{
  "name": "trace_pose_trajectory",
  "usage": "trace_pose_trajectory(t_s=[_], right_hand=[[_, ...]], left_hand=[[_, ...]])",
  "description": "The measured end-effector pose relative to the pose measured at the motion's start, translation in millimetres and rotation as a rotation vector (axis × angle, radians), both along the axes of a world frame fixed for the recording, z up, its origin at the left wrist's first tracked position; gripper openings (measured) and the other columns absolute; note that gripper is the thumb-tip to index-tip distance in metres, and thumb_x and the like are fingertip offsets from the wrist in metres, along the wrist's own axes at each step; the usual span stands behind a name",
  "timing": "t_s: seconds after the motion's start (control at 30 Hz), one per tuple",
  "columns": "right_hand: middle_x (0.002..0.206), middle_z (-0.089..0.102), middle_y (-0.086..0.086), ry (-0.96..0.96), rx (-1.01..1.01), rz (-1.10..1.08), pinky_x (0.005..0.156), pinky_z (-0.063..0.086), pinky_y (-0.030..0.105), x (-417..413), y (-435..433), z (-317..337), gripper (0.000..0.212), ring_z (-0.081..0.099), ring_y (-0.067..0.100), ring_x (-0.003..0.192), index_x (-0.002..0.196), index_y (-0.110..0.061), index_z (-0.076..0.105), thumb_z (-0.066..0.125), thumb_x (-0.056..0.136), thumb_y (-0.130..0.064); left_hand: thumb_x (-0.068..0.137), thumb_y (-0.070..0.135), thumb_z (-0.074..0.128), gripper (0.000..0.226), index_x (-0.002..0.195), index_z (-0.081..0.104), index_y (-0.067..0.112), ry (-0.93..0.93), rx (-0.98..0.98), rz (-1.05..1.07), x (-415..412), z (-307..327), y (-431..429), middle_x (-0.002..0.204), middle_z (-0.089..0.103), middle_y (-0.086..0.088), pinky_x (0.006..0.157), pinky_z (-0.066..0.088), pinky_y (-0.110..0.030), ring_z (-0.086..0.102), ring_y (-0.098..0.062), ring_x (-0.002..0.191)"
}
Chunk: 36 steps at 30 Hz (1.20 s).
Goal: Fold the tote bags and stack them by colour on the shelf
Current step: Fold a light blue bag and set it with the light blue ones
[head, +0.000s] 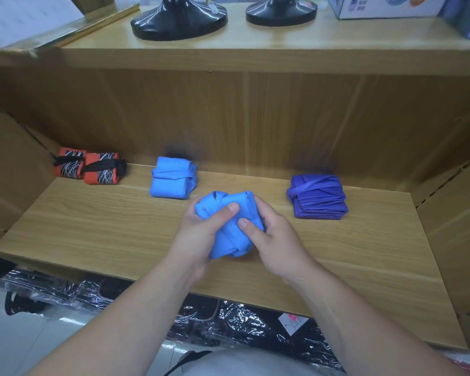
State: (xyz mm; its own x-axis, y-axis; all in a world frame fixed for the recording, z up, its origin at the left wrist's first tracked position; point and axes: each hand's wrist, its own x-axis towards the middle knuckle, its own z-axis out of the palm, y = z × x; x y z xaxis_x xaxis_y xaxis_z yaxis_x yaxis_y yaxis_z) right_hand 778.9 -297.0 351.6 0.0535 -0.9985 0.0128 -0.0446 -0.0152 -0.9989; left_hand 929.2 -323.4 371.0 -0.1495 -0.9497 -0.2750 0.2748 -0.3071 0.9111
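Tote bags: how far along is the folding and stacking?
Done: orange patterned bundles, one folded light blue bag and a purple stack sit on the shelf. In hand: left hand and right hand grip a second light blue bag. Left: stacking it on the first.

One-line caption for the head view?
Left hand and right hand grip a light blue tote at the shelf.

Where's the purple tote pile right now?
In the head view, the purple pile sits on the shelf, toward its right side, just right of the held light blue bag.
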Motion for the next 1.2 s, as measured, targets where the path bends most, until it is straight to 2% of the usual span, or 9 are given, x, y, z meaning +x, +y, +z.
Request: trace_pose_trajectory(t_s=[0.2, 0.3, 0.47, 0.57, 0.73, 0.9, 1.03, 1.13, 1.2], right_hand=[[0.114, 0.072, -0.015, -0.152, 0.157, -0.091, 0.095, 0.057, 0.035, 16.5, 2.4, -4.1, 0.063, 0.069, 0.005, 0.106, 0.139, -0.028, 0.046, 0.08, 0.086, -0.022], [0.115, 0.074, -0.003, -0.282, 0.215, -0.089, 0.083, 0.061, 0.04, 26.3, 2.0, -10.4, 0.05, 0.072, 0.017, 0.104, 0.13, -0.022, 0.051, 0.074, 0.09, -0.006], [0.113, 0.072, -0.005, -0.222, 0.198, 0.009, 0.077, 0.058, 0.035, 23.0, -9.1, -8.8, 0.052, 0.069, 0.014, 0.1, 0.132, -0.027, 0.049, 0.071, 0.089, -0.01], [0.118, 0.07, 0.002, -0.231, 0.272, 0.055, 0.083, 0.058, 0.043, 27.2, -17.5, -6.7, 0.054, 0.07, 0.022, 0.102, 0.136, -0.028, 0.046, 0.07, 0.091, -0.01], [0.125, 0.065, -0.008, -0.273, 0.321, -0.223, 0.078, 0.061, 0.037, 69.7, -30.1, -6.2, 0.041, 0.069, 0.014, 0.106, 0.133, -0.036, 0.047, 0.065, 0.097, -0.025], [0.123, 0.067, 0.003, -0.167, 0.261, -0.403, 0.087, 0.057, 0.034, 94.2, -44.2, -17.1, 0.036, 0.067, 0.016, 0.104, 0.132, -0.025, 0.052, 0.062, 0.099, -0.015], [0.117, 0.067, 0.004, -0.069, 0.255, -0.426, 0.086, 0.055, 0.028, 95.5, -54.8, -19.5, 0.036, 0.066, 0.009, 0.098, 0.13, -0.023, 0.052, 0.064, 0.097, -0.012], [0.116, 0.069, 0.011, -0.036, 0.286, -0.47, 0.087, 0.058, 0.037, 88.9, -75.4, -18.8, 0.041, 0.07, 0.017, 0.096, 0.127, -0.022, 0.048, 0.071, 0.093, -0.016], [0.118, 0.07, 0.014, 0.028, 0.305, -0.454, 0.092, 0.058, 0.046, 82.6, -92.8, -17.8, 0.044, 0.072, 0.022, 0.099, 0.122, -0.024, 0.048, 0.077, 0.088, -0.024]], left_hand=[[0.088, 0.012, 0.073, 0.035, 0.12, 0.062, 0.0, 0.032, 0.066, 0.208, -2.6, 2.4, -5.7, 0.114, 0.072, -0.021, 0.088, 0.057, -0.052, 0.07, -0.038, 0.102], [0.088, 0.015, 0.074, 0.027, 0.112, 0.066, 0.007, 0.055, 0.075, 0.231, -1.9, 1.5, -9.5, 0.112, 0.073, -0.019, 0.085, 0.056, -0.049, 0.071, -0.032, 0.097], [0.073, 0.043, 0.08, 0.046, 0.101, 0.068, 0.008, -0.087, 0.072, 0.114, 25.6, -4.2, -25.1, 0.1, 0.075, -0.013, 0.074, 0.052, -0.035, 0.069, -0.024, 0.087], [0.07, 0.045, 0.083, 0.065, 0.107, 0.065, -0.005, -0.109, 0.049, 0.086, 39.8, -10.7, -37.1, 0.109, 0.072, -0.024, 0.083, 0.052, -0.044, 0.069, -0.03, 0.091], [0.089, 0.016, 0.074, 0.023, 0.092, 0.059, -0.002, -0.028, 0.022, 0.198, 46.4, -23.2, -48.9, 0.087, 0.065, -0.017, 0.072, 0.052, -0.038, 0.062, -0.025, 0.08], [0.081, 0.022, 0.079, 0.036, 0.075, 0.05, 0.001, -0.102, 0.018, 0.12, 64.1, -29.3, -71.4, 0.071, 0.046, -0.008, 0.063, 0.038, -0.032, 0.045, -0.017, 0.066], [0.084, 0.01, 0.077, 0.025, 0.069, 0.06, 0.001, -0.374, -0.136, -0.023, 90.4, -34.4, -95.3, 0.059, 0.053, -0.001, 0.057, 0.039, -0.024, 0.047, -0.012, 0.058], [0.082, 0.017, 0.073, 0.004, 0.084, 0.071, 0.02, -0.45, -0.359, -0.019, 118.0, -36.6, -115.5, 0.076, 0.071, 0.004, 0.07, 0.053, -0.023, 0.064, -0.008, 0.069], [0.083, 0.028, 0.068, 0.014, 0.095, 0.07, 0.022, -0.62, -0.614, -0.013, 137.1, -40.5, -130.1, 0.092, 0.069, 0.008, 0.08, 0.052, -0.028, 0.064, -0.009, 0.083]])
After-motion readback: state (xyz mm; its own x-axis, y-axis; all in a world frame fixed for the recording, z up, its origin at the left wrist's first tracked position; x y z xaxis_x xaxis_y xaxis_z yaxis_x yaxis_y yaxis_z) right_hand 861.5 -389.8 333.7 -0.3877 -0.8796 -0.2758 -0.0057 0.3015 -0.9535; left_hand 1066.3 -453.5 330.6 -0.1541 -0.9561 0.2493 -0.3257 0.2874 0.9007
